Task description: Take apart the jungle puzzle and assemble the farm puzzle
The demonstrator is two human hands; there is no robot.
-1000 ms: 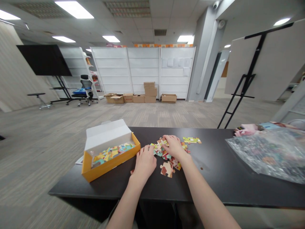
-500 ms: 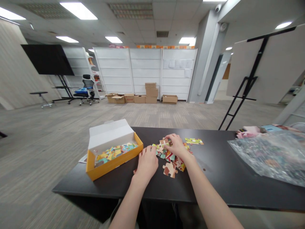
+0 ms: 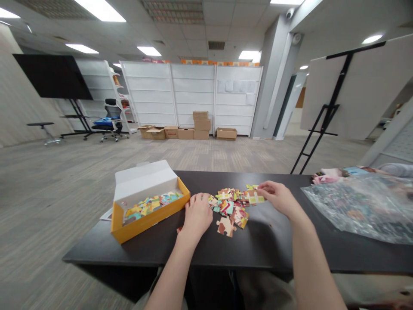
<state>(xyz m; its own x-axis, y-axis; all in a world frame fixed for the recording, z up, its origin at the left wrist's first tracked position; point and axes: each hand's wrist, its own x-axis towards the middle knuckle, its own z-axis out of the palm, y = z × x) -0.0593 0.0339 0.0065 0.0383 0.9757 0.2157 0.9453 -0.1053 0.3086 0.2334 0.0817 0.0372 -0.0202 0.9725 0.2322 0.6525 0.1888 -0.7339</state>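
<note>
My right hand (image 3: 278,199) pinches a brown-and-green jigsaw puzzle piece (image 3: 256,197) between thumb and fingers, over the right end of a loose pile of puzzle pieces (image 3: 226,206). At the pile's left edge, my left hand (image 3: 198,215) lies palm down with its fingers loosely bent; the fingertips are partly hidden. A cream piece with a brown patch (image 3: 226,226) lies at the pile's near side. Left of my left hand stands a yellow box (image 3: 151,226), its white lid up, with many more pieces inside. A small reddish bit shows beside my left wrist.
The black table (image 3: 258,245) carries everything. A clear plastic bag (image 3: 361,211) with printed contents lies at the right, beside pink items (image 3: 325,176). Farther off are cardboard boxes (image 3: 201,125), an office chair (image 3: 111,120) and a board on a black stand (image 3: 335,99).
My right hand has moved right from the middle of the pile, carrying the puzzle piece to the pile's right end. My left hand stays at the left edge. The view has shifted slightly.
</note>
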